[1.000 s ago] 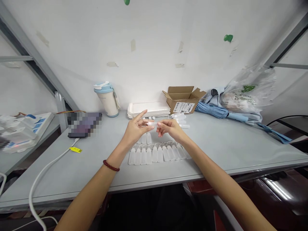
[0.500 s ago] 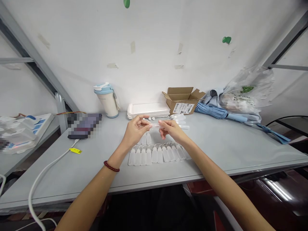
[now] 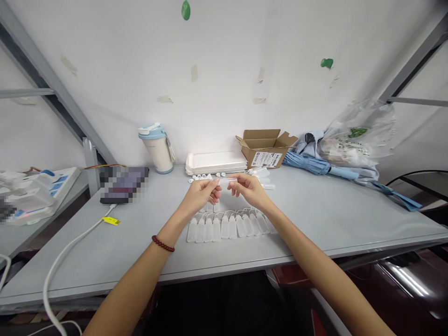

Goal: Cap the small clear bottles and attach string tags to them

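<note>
My left hand (image 3: 202, 192) is closed in a pinch, thumb on top, at the left end of a small clear plastic tube-like piece (image 3: 229, 179). The fingers of my right hand (image 3: 250, 188) pinch its right end, so the piece spans both hands above the table. Below them, several translucent squeeze bottles (image 3: 229, 227) with thin curved spouts lie in a row. A few more bottles lie partly hidden under my left hand. Just behind the hands sit several small white caps (image 3: 201, 177). More clear bottles (image 3: 261, 172) lie beyond my right hand.
A stack of white trays (image 3: 217, 162) and an open cardboard box (image 3: 264, 150) stand by the wall. Left of them are a tumbler (image 3: 157, 149) and a phone (image 3: 124, 185) on a white cable (image 3: 72, 238). A folded blue umbrella (image 3: 311, 163) and plastic bag (image 3: 357, 135) lie right.
My left fingers, raised and spread around the piece before, have curled down into a pinch. White caps behind that hand now show. My right hand has barely shifted.
</note>
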### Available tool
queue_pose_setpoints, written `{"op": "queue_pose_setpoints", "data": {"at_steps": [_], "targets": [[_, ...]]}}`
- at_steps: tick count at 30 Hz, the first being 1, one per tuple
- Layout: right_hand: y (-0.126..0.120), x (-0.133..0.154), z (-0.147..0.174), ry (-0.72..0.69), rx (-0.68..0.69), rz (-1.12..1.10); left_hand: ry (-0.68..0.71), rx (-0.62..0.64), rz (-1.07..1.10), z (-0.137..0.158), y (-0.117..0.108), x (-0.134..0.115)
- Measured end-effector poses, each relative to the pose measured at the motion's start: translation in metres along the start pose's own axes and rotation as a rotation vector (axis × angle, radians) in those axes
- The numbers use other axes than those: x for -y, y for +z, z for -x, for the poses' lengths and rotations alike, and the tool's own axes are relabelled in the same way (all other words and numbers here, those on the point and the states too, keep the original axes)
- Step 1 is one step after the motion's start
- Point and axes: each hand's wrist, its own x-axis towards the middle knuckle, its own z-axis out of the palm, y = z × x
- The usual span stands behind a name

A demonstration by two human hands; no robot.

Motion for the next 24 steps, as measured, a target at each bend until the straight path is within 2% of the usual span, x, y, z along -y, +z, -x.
{"op": "queue_pose_setpoints", "data": {"at_steps": [4,8,11,13,15,18,24], "targets": [[-0.001,0.003,0.003,0.001,0.030,0.032,0.073,0.031,-0.054,0.003,0.001,-0.001],[-0.001,0.005,0.002,0.084,0.007,-0.106,0.287,0.065,-0.234,0.005,0.002,0.001],[-0.001,0.007,0.000,0.151,-0.012,-0.211,0.420,-0.011,-0.395,0.005,0.006,0.005],[-0.001,0.008,-0.001,0.170,-0.013,-0.239,0.462,-0.074,-0.448,0.005,0.008,0.006],[-0.001,0.008,-0.001,0.166,-0.018,-0.244,0.445,-0.079,-0.438,0.005,0.009,0.008],[-0.002,0.007,-0.001,0.111,-0.014,-0.208,0.340,0.001,-0.358,0.003,0.007,0.009],[-0.003,0.003,0.000,0.037,0.028,-0.031,0.211,0.060,-0.250,0.001,0.004,0.009]]}}
